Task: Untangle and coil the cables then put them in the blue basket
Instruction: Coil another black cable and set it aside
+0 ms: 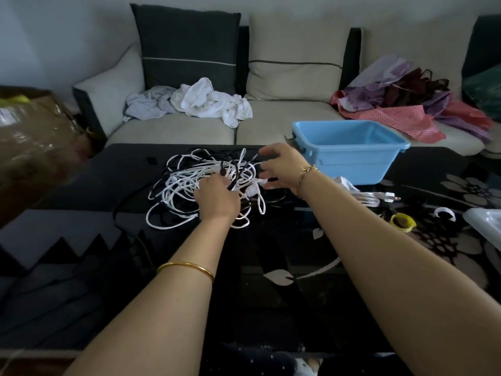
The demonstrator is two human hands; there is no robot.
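A tangle of white and black cables [187, 185] lies on the dark glass table [271, 294], at its far middle. My left hand [217, 198] is in the heap, its fingers curled round black and white strands. My right hand [284, 169] hovers over the right side of the heap with fingers spread and holds nothing. The blue basket [349, 158] stands just right of that hand at the table's far edge; nothing shows inside it.
A coiled white cable with a plug [371, 198] lies right of my right forearm. A yellow tape ring [403, 223], a white ring [444, 214] and a clear lid [485, 226] sit at the right. A sofa with clothes stands behind, a cardboard box at left.
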